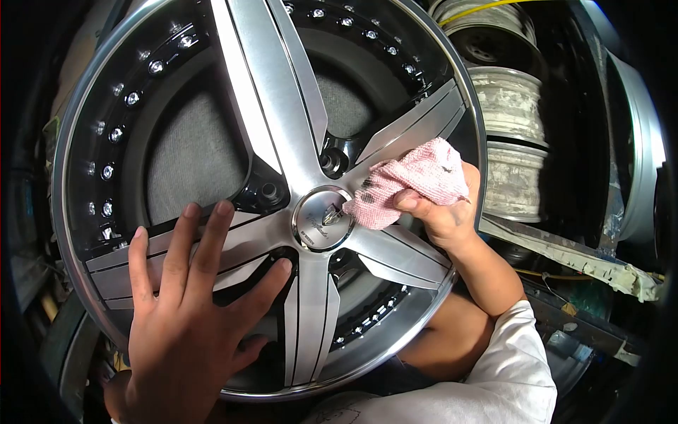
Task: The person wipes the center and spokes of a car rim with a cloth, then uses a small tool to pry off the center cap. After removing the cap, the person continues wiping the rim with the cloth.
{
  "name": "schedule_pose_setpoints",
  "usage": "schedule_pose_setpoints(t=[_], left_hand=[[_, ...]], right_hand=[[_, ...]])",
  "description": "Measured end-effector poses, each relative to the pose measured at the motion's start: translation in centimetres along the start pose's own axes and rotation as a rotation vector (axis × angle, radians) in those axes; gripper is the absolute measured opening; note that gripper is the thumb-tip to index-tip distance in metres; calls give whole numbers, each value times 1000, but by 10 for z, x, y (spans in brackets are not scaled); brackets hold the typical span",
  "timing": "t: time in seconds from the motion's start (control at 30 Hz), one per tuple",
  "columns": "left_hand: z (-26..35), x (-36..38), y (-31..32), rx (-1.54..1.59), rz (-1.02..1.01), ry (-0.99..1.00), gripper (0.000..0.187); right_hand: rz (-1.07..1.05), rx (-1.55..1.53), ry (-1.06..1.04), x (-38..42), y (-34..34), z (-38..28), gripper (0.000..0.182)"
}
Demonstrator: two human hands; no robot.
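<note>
Silver-and-black wheel [272,92]: glossy, five-spoked, bolt-studded | left hand [194,311]: fingers spread | right hand [448,212]: pinching black-smudged pink cloth [417,177]

Looked like a workshop for wheels. Had a big shiny wheel [272,106] up close, a row of worn, scuffed rims [510,106] on the right, and a curved silver piece of metal [638,141] past them. Also had a long bar with chipped paint [586,262], a thin yellow cord [480,8] near the top, and dark metal parts [565,319] packed in close by.
</note>
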State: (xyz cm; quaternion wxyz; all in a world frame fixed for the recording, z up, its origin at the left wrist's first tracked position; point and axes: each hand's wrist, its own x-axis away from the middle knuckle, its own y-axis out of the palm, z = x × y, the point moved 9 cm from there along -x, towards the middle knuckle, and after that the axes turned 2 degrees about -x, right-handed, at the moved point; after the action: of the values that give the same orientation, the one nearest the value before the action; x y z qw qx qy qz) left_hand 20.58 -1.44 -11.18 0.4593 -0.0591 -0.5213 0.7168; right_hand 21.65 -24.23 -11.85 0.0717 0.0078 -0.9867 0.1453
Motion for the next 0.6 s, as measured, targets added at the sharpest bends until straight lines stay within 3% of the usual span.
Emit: schedule_pose_setpoints(t=[0.6], left_hand=[[6,-1,-1,-69,-30,-30,74]], right_hand=[[5,41,13,0,0,0,31]])
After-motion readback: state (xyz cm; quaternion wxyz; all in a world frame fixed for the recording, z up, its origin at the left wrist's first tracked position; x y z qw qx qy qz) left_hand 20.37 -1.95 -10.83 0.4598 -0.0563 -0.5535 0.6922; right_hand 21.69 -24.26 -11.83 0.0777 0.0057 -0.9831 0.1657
